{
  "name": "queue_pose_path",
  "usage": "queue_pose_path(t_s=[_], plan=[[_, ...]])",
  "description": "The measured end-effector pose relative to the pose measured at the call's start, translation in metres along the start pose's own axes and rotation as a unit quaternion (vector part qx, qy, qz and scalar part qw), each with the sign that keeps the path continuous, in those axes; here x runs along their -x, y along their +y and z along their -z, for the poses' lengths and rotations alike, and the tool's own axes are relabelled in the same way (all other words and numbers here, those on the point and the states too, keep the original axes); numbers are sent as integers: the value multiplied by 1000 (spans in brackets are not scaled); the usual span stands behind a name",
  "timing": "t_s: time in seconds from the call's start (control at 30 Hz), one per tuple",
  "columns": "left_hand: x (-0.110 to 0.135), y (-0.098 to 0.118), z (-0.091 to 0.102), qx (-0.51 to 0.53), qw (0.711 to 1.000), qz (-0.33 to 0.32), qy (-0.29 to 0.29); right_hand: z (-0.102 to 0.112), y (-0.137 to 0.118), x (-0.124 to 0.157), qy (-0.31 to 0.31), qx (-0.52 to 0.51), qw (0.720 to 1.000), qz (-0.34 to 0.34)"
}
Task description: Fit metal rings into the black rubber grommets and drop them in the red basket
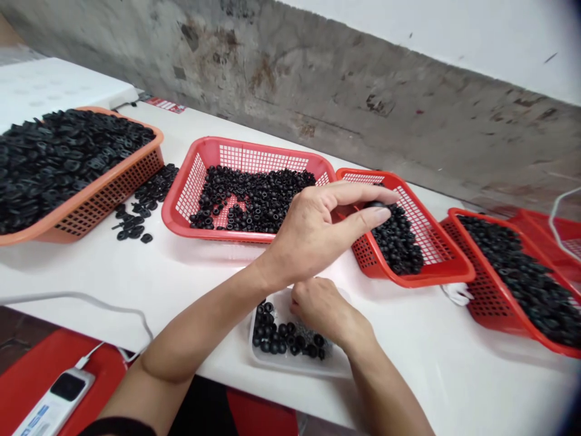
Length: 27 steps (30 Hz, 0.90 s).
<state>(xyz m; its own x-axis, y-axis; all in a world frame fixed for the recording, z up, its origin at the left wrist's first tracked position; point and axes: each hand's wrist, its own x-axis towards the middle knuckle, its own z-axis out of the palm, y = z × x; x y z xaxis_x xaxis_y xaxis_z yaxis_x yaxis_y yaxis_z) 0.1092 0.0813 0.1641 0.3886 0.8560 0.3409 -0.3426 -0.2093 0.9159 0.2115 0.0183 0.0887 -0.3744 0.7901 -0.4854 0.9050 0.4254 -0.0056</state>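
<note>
My left hand [320,227] reaches across to the right and pinches a small black rubber part [376,206] between thumb and fingers, over the near-left edge of a small red basket [422,275] of black parts. My right hand [324,309] rests curled over a clear shallow tray [290,362] at the table's front edge. The tray holds several small black rings [276,336]. What the right fingers hold is hidden.
A red basket [190,181] of black rings stands behind my hands, an orange basket [104,194] heaped with black parts at the left, loose black parts [140,209] between them. More red baskets [490,303] stand at right. A white cable [82,298] and white device [54,402] lie lower left.
</note>
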Motion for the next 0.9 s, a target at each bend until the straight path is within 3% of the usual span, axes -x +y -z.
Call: queue_pose_path(t_s=[0.27, 0.33, 0.4, 0.5, 0.6, 0.67, 0.73, 0.8, 0.9], plan=[[0, 0, 2, -76, 997, -11, 6, -6, -12, 2, 32, 12, 999, 41], [0, -1, 2, -68, 998, 6, 5, 2, -8, 9, 53, -34, 996, 59], [-1, -2, 2, -24, 999, 32, -1, 13, 5, 20, 92, -146, 980, 96], [-3, -6, 2, 50, 996, 74, -14, 24, 37, 44, 193, -345, 906, 153], [-5, -12, 1, 90, 989, 112, -43, 26, 67, 63, 338, -475, 795, 165], [-6, -17, 0, 107, 983, 137, -67, 24, 76, 68, 408, -540, 724, 133], [-6, -22, -3, 115, 978, 156, -79, 25, 76, 67, 455, -583, 669, 78], [-6, -25, -6, 116, 976, 167, -80, 28, 71, 62, 482, -600, 638, 30], [-5, -28, -10, 111, 974, 179, -83, 32, 62, 52, 503, -604, 618, 1]])
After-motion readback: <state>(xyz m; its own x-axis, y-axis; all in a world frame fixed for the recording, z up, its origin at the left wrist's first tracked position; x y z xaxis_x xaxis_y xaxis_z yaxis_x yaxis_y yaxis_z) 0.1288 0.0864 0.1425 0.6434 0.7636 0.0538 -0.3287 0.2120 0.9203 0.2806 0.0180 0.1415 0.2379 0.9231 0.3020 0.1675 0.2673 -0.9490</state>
